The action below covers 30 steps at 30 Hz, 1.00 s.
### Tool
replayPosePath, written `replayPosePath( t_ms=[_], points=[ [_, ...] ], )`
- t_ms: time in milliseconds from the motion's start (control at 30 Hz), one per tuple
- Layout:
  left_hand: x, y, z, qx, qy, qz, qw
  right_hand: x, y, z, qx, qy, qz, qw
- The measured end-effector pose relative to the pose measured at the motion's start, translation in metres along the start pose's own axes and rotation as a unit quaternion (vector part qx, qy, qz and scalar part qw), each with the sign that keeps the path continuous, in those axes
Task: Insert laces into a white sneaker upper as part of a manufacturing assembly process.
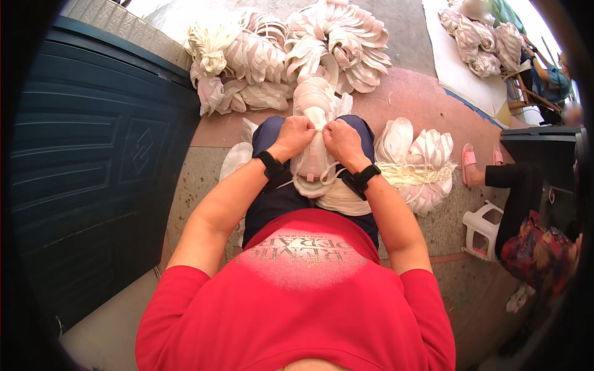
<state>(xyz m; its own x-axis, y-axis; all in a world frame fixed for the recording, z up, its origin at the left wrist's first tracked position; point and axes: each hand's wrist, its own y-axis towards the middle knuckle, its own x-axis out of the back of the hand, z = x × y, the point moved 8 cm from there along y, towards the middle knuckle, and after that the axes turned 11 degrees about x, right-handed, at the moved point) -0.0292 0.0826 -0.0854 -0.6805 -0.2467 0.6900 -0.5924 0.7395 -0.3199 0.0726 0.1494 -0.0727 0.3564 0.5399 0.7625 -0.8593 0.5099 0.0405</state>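
Observation:
A pale pink and white shoe upper [311,162] lies lengthwise between my knees, part of a stack of similar uppers [311,93] reaching away from me. Over its lacing area both hands are closed in a pinch, fingertips almost meeting. My left hand [296,135] grips the white shoelace from the left side, and my right hand [344,142] grips it from the right. The fingers cover most of the pinched part. Another stretch of white lace [330,174] curves loosely over the near end of the upper.
Large bundles of pink-white uppers [260,59] lie on the floor ahead. Beside my right knee sits another bundle with cream laces [416,174]. A dark blue door [93,154] stands at left. To the right, a person in pink slippers [470,162] sits near a white stool [482,230].

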Motion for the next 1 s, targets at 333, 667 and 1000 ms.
replayPosePath(
  t_ms=[333, 667, 1000],
  points=[
    [0.015, -0.029, -0.003, -0.117, 0.042, -0.109, 0.986, 0.0, 0.006, 0.016, 0.124, -0.026, -0.018, 0.992],
    [0.016, -0.026, -0.01, -0.113, 0.019, -0.079, 0.99, -0.014, 0.021, 0.019, 0.102, 0.055, 0.028, 0.993],
    [0.06, -0.014, 0.008, -0.233, 0.34, -0.102, 0.905, 0.012, -0.019, -0.023, -0.125, 0.35, 0.09, 0.924]
  ],
)
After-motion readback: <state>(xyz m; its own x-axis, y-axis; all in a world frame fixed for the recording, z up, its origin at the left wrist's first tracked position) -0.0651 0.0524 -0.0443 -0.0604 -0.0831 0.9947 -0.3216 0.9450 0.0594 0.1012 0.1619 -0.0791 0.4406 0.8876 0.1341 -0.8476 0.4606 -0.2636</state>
